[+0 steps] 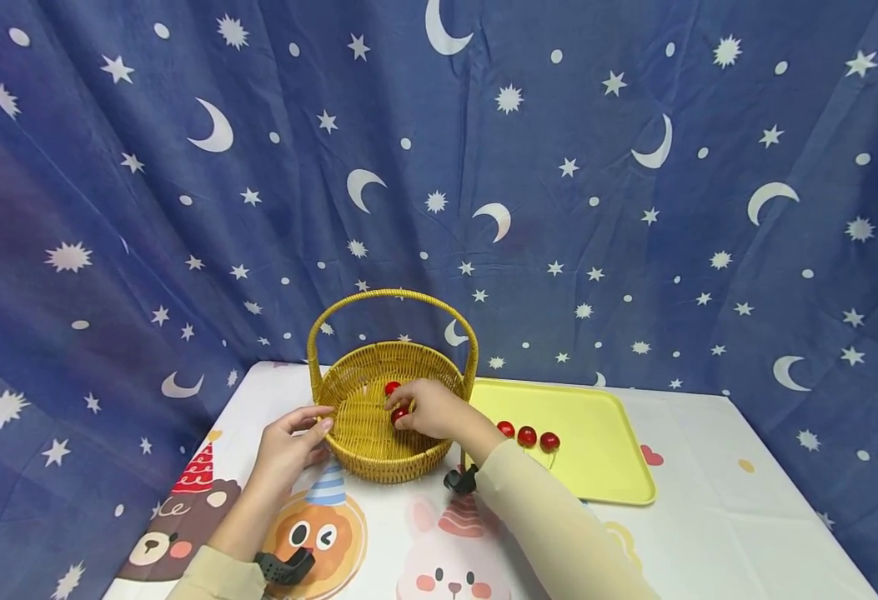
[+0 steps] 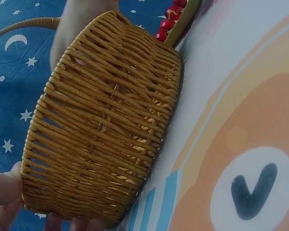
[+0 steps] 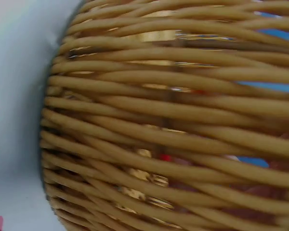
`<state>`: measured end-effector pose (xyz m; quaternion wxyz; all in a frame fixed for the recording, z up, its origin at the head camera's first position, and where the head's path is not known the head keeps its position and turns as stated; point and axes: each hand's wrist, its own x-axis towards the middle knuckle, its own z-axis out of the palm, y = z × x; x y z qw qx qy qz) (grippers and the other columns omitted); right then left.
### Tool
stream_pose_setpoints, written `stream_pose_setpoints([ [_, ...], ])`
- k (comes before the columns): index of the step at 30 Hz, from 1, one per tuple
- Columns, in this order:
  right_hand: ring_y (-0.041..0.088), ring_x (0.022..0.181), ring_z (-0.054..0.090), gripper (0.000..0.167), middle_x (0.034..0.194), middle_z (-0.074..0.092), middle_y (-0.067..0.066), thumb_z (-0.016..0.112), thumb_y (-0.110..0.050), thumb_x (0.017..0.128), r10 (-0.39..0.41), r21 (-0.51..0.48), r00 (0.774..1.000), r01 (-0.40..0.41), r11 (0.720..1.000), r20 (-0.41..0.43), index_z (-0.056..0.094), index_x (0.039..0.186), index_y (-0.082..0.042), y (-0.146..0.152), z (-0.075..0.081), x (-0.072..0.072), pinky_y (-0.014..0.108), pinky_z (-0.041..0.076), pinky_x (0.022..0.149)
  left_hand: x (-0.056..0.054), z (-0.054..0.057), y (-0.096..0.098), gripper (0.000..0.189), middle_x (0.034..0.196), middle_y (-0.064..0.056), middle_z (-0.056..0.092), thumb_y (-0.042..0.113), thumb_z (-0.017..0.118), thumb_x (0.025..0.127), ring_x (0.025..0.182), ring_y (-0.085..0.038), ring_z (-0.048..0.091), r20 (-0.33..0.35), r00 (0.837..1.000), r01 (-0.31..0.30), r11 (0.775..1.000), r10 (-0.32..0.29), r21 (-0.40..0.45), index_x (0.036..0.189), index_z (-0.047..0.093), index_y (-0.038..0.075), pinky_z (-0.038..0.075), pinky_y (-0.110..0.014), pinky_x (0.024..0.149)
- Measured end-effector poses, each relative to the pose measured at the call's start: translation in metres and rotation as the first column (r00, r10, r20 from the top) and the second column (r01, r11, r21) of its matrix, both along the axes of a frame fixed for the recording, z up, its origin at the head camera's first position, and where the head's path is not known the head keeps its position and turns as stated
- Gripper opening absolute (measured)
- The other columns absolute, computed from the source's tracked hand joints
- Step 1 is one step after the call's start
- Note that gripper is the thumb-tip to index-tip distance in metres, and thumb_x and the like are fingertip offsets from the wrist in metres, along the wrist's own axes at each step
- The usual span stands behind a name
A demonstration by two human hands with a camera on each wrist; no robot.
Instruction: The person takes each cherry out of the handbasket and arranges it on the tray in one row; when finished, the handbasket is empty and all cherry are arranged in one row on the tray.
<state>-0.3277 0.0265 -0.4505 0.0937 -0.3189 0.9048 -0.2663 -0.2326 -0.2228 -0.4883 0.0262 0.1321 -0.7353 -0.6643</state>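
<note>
Pinches one red cherry (image 1: pixel 398 415) between thumb and fingers in the right grip (image 1: pixel 433 408), inside the wicker basket (image 1: pixel 378 472). Touches the left side of that single basket with the left grip (image 1: pixel 292 442), with thumb and forefinger apart. Within the basket, just beyond the right fingertips, a second cherry (image 1: pixel 392 388). On one yellow tray (image 1: pixel 589 417), to the right, three more cherries (image 1: pixel 526 437) in a row: five visible altogether. Underneath, a white surface (image 1: pixel 697 467) printed with a bear (image 1: pixel 191 533), an orange face (image 1: pixel 318 546) and a pink rabbit (image 1: pixel 449 567). Behind, blue draped cloth (image 1: pixel 559 125) with white moons, stars and dots.
</note>
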Motion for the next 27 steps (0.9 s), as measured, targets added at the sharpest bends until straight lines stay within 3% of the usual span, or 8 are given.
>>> stream_pose_setpoints([
  [5, 0.018, 0.093, 0.067, 0.024, 0.116, 0.074, 0.002, 0.083, -0.012, 0.095, -0.079, -0.214, 0.995, 0.091, 0.972, 0.067, 0.082, 0.119, -0.015, 0.022, 0.012, 0.010, 0.031, 0.059, 0.080, 0.000, 0.001, 0.001, 0.040, 0.131, -0.016, 0.052, 0.019, 0.073, 0.105, 0.093, -0.010, 0.071, -0.008, 1.000, 0.005, 1.000, -0.005, -0.004, 0.142, 0.068, 0.004, 0.067, -0.031, 0.083],
  [12, 0.018, 0.083, 0.070, 0.029, 0.117, 0.074, 0.011, 0.079, 0.001, 0.092, -0.110, -0.420, 0.971, 0.192, 0.887, 0.212, 0.080, 0.119, -0.011, 0.074, 0.019, 0.040, 0.031, 0.065, 0.070, 0.002, 0.002, 0.002, 0.038, 0.131, -0.015, 0.054, 0.019, 0.072, 0.106, 0.093, -0.009, 0.070, 0.003, 1.000, -0.005, 1.000, 0.005, -0.021, 0.141, 0.069, 0.005, 0.067, -0.032, 0.084],
  [16, 0.017, 0.083, 0.070, 0.033, 0.117, 0.074, 0.014, 0.078, 0.004, 0.092, -0.156, -0.437, 0.959, 0.249, 0.864, 0.237, 0.077, 0.123, -0.005, 0.110, 0.017, 0.054, 0.030, 0.062, 0.065, 0.001, 0.001, 0.002, 0.038, 0.130, -0.014, 0.053, 0.019, 0.072, 0.106, 0.092, -0.009, 0.070, -0.001, 1.000, 0.003, 1.000, -0.003, -0.008, 0.141, 0.069, 0.004, 0.067, -0.031, 0.084],
  [21, 0.018, 0.083, 0.071, 0.033, 0.119, 0.076, 0.015, 0.081, 0.000, 0.092, -0.271, -0.394, 0.942, 0.329, 0.858, 0.196, 0.076, 0.124, -0.002, 0.162, 0.008, 0.058, 0.031, 0.061, 0.064, 0.000, 0.002, 0.002, 0.038, 0.131, -0.014, 0.052, 0.018, 0.071, 0.106, 0.094, -0.010, 0.070, 0.001, 1.000, -0.002, 1.000, 0.002, -0.010, 0.142, 0.068, 0.005, 0.067, -0.032, 0.086],
  [23, 0.018, 0.083, 0.070, 0.032, 0.118, 0.076, 0.015, 0.081, -0.001, 0.092, -0.326, -0.377, 0.927, 0.373, 0.848, 0.182, 0.076, 0.124, -0.002, 0.182, 0.004, 0.057, 0.030, 0.061, 0.066, 0.000, 0.003, 0.001, 0.039, 0.131, -0.013, 0.052, 0.018, 0.070, 0.107, 0.094, -0.010, 0.070, 0.000, 1.000, -0.005, 1.000, 0.005, -0.012, 0.143, 0.068, 0.004, 0.067, -0.032, 0.086],
  [27, 0.017, 0.084, 0.070, 0.034, 0.118, 0.077, 0.017, 0.080, -0.001, 0.092, -0.451, -0.330, 0.876, 0.483, 0.811, 0.171, 0.075, 0.125, -0.001, 0.218, -0.006, 0.057, 0.026, 0.060, 0.069, 0.001, 0.002, 0.000, 0.038, 0.125, -0.012, 0.054, 0.017, 0.071, 0.106, 0.091, -0.008, 0.070, -0.006, 1.000, -0.009, 1.000, 0.009, -0.015, 0.141, 0.068, 0.003, 0.067, -0.031, 0.083],
])
